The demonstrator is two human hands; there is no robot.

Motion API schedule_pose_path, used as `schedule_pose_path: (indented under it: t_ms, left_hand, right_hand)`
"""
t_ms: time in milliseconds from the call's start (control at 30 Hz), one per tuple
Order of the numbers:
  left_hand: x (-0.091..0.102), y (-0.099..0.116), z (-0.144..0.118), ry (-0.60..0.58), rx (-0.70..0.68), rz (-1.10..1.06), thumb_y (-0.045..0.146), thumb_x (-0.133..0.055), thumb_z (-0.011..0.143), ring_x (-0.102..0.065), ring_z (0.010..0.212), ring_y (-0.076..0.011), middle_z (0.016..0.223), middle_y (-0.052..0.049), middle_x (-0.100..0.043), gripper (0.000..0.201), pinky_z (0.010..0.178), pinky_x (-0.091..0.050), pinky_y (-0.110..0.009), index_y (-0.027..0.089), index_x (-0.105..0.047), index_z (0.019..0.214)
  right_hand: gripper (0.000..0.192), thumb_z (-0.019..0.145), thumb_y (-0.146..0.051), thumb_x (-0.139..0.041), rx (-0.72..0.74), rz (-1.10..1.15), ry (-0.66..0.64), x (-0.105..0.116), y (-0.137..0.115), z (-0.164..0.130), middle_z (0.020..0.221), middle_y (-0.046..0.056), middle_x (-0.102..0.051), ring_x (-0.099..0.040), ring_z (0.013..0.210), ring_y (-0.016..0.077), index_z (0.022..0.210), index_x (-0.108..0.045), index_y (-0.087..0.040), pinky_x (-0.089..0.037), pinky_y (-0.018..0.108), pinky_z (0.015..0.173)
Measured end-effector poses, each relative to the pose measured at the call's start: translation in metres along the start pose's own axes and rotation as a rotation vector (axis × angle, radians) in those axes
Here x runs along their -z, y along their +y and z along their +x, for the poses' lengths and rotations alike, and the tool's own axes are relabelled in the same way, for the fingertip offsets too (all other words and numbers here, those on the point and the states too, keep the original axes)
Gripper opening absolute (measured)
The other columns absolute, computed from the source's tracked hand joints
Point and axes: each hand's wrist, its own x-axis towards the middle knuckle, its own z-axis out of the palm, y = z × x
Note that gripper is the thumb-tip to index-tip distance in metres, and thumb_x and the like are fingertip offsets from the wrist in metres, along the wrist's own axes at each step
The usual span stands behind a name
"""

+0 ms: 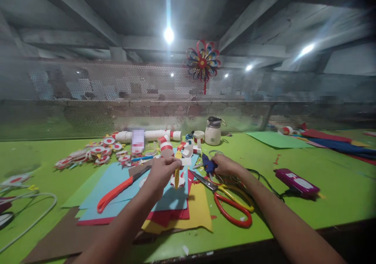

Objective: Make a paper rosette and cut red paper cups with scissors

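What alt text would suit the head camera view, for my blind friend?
A person's left hand holds a small yellow piece over coloured paper, while the right hand grips a blue glue gun. Scissors lie between the forearms on a green table.

On desk [235, 234]: knife [123, 186] atop stacked sheets [172, 204]; scissors [216, 187] at stack's right; glue gun [209, 164] behind scissors; bottle [213, 134] farther back, tube [155, 135] left of bottle.

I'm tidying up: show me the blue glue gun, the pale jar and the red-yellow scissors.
Blue glue gun [208, 164], head view: its body.
Pale jar [212, 135], head view: its side.
Red-yellow scissors [210, 185], head view: on the blades.
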Motion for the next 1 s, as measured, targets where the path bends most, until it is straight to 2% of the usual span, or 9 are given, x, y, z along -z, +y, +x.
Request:
schedule_pose_path:
  t_ms: [100, 300, 467, 567, 633, 733, 867, 1000]
  left_hand:
    - [0.003, -0.01, 0.01, 0.032, -0.003, -0.004, 0.034, -0.063, 0.064, -0.057, 0.07, -0.0183, 0.066, -0.005, -0.064, 0.02, 0.07, -0.042, -0.029, 0.014, -0.067, 0.062]
    - [0.011, -0.03, 0.015, 0.073, 0.033, -0.012, 0.036, -0.063, 0.062, -0.057, 0.064, -0.0187, 0.061, -0.005, -0.061, 0.023, 0.065, -0.043, -0.03, 0.013, -0.064, 0.057]
    - [0.013, -0.028, 0.012, 0.084, 0.037, -0.03, 0.038, -0.064, 0.061, -0.056, 0.06, -0.0169, 0.062, -0.005, -0.063, 0.025, 0.062, -0.043, -0.029, 0.013, -0.065, 0.058]
    - [0.013, -0.025, 0.01, 0.083, 0.031, -0.036, 0.038, -0.064, 0.062, -0.057, 0.062, -0.0172, 0.063, -0.007, -0.064, 0.026, 0.064, -0.043, -0.029, 0.013, -0.066, 0.06]
    - [0.013, -0.025, 0.009, 0.086, 0.03, -0.042, 0.039, -0.064, 0.063, -0.058, 0.064, -0.0177, 0.064, -0.007, -0.065, 0.027, 0.065, -0.044, -0.029, 0.012, -0.066, 0.062]
    - [0.014, -0.025, 0.009, 0.106, 0.029, -0.052, 0.04, -0.064, 0.062, -0.059, 0.066, -0.0188, 0.065, -0.007, -0.064, 0.027, 0.065, -0.044, -0.03, 0.013, -0.066, 0.064]
    - [0.014, -0.024, 0.01, 0.153, 0.022, -0.053, 0.039, -0.064, 0.062, -0.057, 0.068, -0.0186, 0.064, -0.004, -0.062, 0.025, 0.064, -0.043, -0.028, 0.013, -0.065, 0.062]
    - [0.016, -0.019, 0.008, 0.188, 0.017, -0.015, 0.035, -0.063, 0.063, -0.054, 0.065, -0.0159, 0.062, -0.002, -0.061, 0.022, 0.062, -0.04, -0.026, 0.014, -0.064, 0.058]
  right_hand:
    - [0.024, 0.071, -0.018, -0.069, -0.001, 0.084, 0.146, 0.006, 0.005, -0.003, 0.096, 0.007, -0.06, -0.058, 0.088, 0.0199, 0.094, -0.064, -0.014, -0.046, 0.03, 0.078]
    - [0.039, 0.069, -0.01, -0.056, -0.127, 0.238, 0.513, 0.012, 0.016, -0.001, 0.108, 0.012, -0.055, -0.054, 0.096, 0.0224, 0.108, -0.058, -0.013, -0.043, 0.033, 0.085]
    - [0.038, 0.067, -0.016, -0.058, -0.174, 0.43, 0.669, 0.023, 0.011, -0.005, 0.103, 0.013, -0.058, -0.055, 0.095, 0.0248, 0.105, -0.06, -0.012, -0.042, 0.037, 0.086]
    - [0.039, 0.066, -0.023, -0.06, -0.12, 0.612, 0.632, 0.031, 0.0, -0.007, 0.101, 0.009, -0.062, -0.059, 0.088, 0.0216, 0.104, -0.06, -0.014, -0.046, 0.033, 0.079]
    - [0.033, 0.067, -0.027, -0.061, -0.095, 0.744, 0.547, 0.036, -0.008, -0.008, 0.082, 0.007, -0.064, -0.06, 0.071, 0.0191, 0.095, -0.062, -0.012, -0.048, 0.03, 0.065]
    - [0.033, 0.074, -0.039, -0.057, -0.054, 0.918, 0.436, 0.047, -0.02, -0.013, 0.061, 0.002, -0.056, -0.054, 0.053, 0.0147, 0.087, -0.06, -0.009, -0.041, 0.025, 0.049]
    - [0.038, 0.081, -0.048, -0.054, 0.063, 1.079, 0.309, 0.059, -0.037, -0.028, 0.066, 0.003, -0.057, -0.054, 0.055, 0.0124, 0.087, -0.059, -0.012, -0.04, 0.023, 0.049]
    - [0.034, 0.083, -0.046, -0.056, 0.192, 1.245, 0.154, 0.056, -0.054, -0.047, 0.072, 0.006, -0.061, -0.057, 0.062, 0.0136, 0.088, -0.061, -0.013, -0.042, 0.023, 0.054]
